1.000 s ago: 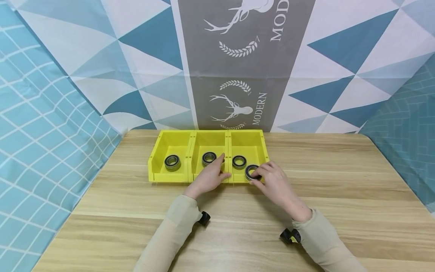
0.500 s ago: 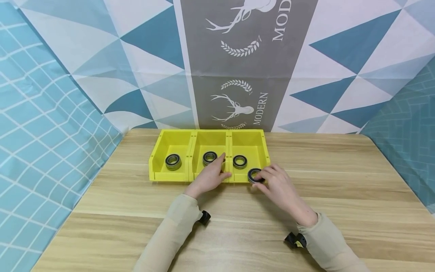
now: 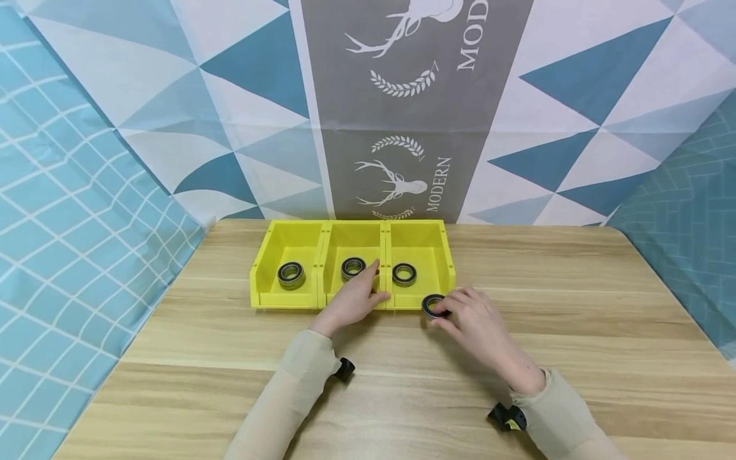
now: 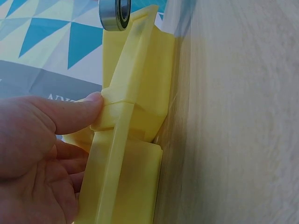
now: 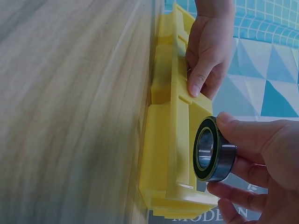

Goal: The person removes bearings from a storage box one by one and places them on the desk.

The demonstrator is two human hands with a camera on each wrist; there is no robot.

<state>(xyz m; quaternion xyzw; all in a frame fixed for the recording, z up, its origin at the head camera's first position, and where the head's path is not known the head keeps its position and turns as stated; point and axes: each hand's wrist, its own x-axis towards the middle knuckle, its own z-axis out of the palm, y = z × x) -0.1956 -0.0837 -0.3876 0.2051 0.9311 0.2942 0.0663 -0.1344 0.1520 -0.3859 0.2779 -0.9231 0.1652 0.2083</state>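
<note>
My right hand [image 3: 474, 322] pinches a ball bearing [image 3: 434, 306], a steel ring with black seals, between thumb and fingers just outside the front lip of the right-hand yellow bin [image 3: 422, 239]. The right wrist view shows the held bearing [image 5: 212, 151] raised off the table. My left hand [image 3: 352, 303] grips the front of the middle yellow bin [image 3: 352, 236] near the divider, thumb [image 4: 79, 114] outside and fingers inside. Another bearing [image 3: 404, 275] lies in the right-hand bin. One more bearing [image 3: 352, 268] sits in the middle bin, close to my left fingers.
The left-hand yellow bin [image 3: 293, 236] holds a bearing [image 3: 291, 275], and the three bins stand joined in a row. They rest toward the back of the wood-grain table [image 3: 402, 396], before a patterned backdrop [image 3: 397, 108].
My right hand has drawn the bearing toward me and slightly right, from over the right-hand bin's front to just outside its lip. My left hand stays on the bin.
</note>
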